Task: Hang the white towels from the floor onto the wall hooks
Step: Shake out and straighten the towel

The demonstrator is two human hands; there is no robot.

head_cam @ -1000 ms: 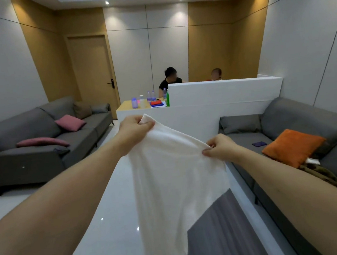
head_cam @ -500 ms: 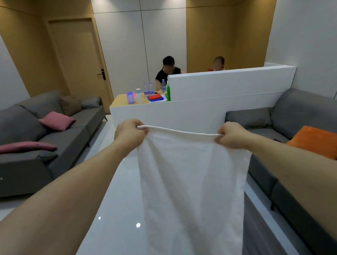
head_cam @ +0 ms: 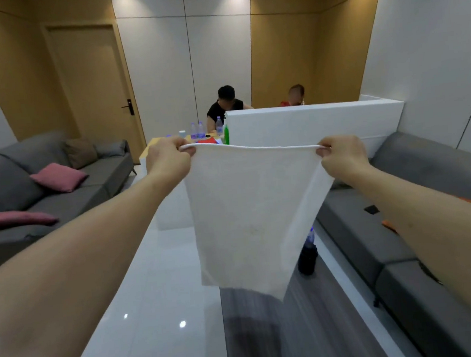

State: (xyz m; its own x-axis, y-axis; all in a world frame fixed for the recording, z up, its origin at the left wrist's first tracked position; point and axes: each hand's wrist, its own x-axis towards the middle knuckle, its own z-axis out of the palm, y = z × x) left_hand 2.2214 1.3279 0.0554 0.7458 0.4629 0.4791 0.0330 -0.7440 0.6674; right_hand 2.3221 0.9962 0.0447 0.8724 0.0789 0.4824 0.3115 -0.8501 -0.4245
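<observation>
Both hands are holding one white towel up in mid-air, arms stretched forward. Left hand is pinching the top left corner, fingers curled round the hem; right hand is pinching the top right corner the same way. Hands are well apart, top hem is pulling nearly taut between them, sagging slightly. Towel is hanging flat and free, its bottom edge clear of the glossy floor. Its right side is folding back a bit. A dark bottle is standing on the floor behind the towel's lower right edge. Grey sofa with a pink cushion is sitting at left, another grey sofa at right. White partition is standing ahead; two people are sitting behind it. Bottles are standing on the counter beside the partition. Wall hooks aren't showing.
</observation>
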